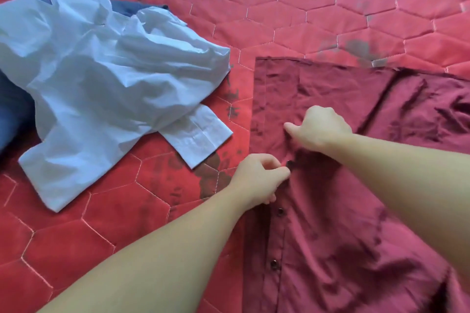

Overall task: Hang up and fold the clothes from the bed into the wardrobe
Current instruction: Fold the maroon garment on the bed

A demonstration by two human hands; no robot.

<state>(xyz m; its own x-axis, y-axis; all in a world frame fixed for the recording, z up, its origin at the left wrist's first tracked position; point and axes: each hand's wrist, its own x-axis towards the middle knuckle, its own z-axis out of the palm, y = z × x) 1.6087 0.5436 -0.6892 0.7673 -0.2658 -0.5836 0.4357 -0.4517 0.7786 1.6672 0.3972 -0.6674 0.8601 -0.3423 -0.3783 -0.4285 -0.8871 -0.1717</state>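
Note:
A dark red button-up shirt (343,223) lies spread flat on the right side of the bed. My left hand (256,178) pinches the shirt's placket edge beside a dark button (289,164). My right hand (318,127) grips the fabric of the other front panel just above that button, thumb pointing left. Two more buttons show lower on the placket, below my left hand. A crumpled pale blue shirt (101,79) lies on the left of the bed, apart from both hands.
A red quilted bedspread (318,7) with hexagon stitching and dark blotches covers the bed. A dark blue garment (15,114) lies partly under the pale blue shirt at the left edge.

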